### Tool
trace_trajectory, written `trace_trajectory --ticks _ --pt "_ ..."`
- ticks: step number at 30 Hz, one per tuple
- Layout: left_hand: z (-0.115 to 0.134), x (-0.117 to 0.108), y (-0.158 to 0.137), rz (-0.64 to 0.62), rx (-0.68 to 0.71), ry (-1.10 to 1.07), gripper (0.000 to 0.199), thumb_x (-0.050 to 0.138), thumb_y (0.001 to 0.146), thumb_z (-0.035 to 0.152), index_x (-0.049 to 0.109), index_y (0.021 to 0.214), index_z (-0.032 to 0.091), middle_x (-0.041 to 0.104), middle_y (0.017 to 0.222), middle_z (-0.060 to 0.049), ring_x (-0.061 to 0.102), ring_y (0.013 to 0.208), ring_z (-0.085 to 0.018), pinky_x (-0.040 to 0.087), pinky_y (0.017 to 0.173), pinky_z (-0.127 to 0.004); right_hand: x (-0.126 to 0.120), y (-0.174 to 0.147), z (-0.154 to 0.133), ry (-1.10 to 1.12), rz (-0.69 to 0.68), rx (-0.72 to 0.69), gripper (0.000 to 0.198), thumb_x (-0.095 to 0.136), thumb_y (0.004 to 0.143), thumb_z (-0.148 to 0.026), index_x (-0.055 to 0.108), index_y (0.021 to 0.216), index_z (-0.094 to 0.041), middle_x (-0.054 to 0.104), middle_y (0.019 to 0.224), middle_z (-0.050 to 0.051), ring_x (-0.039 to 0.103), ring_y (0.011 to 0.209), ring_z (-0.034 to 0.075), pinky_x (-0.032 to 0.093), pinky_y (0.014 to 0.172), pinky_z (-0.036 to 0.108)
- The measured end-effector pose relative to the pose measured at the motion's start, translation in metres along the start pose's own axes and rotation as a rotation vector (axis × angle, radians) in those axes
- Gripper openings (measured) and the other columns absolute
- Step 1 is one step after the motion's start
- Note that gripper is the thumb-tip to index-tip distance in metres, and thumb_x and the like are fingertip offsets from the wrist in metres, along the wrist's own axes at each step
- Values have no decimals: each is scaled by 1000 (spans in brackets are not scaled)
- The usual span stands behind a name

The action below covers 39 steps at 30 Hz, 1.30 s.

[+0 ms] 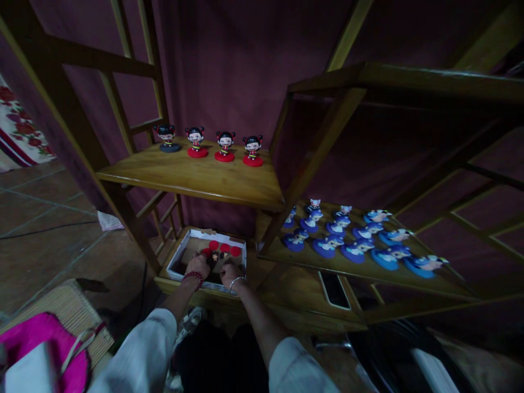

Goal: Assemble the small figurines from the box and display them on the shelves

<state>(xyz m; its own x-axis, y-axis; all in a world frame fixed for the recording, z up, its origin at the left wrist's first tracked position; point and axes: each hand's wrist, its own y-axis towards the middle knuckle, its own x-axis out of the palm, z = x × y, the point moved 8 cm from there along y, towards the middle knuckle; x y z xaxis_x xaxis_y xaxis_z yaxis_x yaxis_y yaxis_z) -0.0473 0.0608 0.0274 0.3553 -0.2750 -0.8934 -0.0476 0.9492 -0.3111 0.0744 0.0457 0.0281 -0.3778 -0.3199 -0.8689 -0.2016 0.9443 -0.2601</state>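
Both my hands are down inside a shallow white cardboard box (176, 261) on the lower shelf. My left hand (198, 266), wearing a red bead bracelet, has its fingers closed at a red-based figurine (207, 252), mostly hidden by them. My right hand (230, 274), with a silver bracelet, is curled in a pinch at the right of the box; what its fingers hold is too small to make out. Between and beyond the hands lie small black-haired figurines (225, 255) and red round bases (236, 251).
On the shelf above (196, 177) stand several black-haired figurines (225, 146), most on red bases. The right shelf carries rows of blue and purple figurines (328, 244). Lower right lies a phone (334, 289). A pink item (45, 338) rests on a woven stool at left.
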Motion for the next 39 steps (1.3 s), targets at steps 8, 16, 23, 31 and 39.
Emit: trace_trajectory --ticks 8,16,23,31,39 --pt "8 -2 1 43 94 -22 32 41 74 18 57 102 18 57 104 -13 58 90 -22 43 79 -30 -4 -4 -2 9 41 8 25 48 72 -13 65 88 -23 67 92 4 60 87 15 42 71 20" --pt "14 0 -2 33 188 -44 30 43 77 28 56 103 22 63 100 -8 57 95 -21 42 79 -29 -18 -18 -10 -2 120 20 34 46 74 -16 57 104 -29 66 93 2 61 86 16 42 69 22" --pt "18 -3 -6 25 229 -73 24 44 78 33 60 93 23 65 92 -5 59 88 -17 42 73 -25 -21 -23 -15 56 113 -23 39 51 74 -24 50 112 -32 66 94 -2 60 90 15 43 71 22" --pt "21 -6 -11 6 288 -121 23 43 79 34 62 83 21 65 80 -2 59 78 -14 41 66 -21 -21 -25 -17 63 126 -48 33 54 73 -34 53 106 -32 66 92 -3 60 85 13 41 67 20" --pt "20 -10 -19 13 284 -163 23 39 80 31 61 83 23 65 77 1 59 75 -12 41 65 -19 -25 -34 -20 12 188 -26 26 47 77 -38 58 98 -27 66 89 0 60 81 15 40 64 22"
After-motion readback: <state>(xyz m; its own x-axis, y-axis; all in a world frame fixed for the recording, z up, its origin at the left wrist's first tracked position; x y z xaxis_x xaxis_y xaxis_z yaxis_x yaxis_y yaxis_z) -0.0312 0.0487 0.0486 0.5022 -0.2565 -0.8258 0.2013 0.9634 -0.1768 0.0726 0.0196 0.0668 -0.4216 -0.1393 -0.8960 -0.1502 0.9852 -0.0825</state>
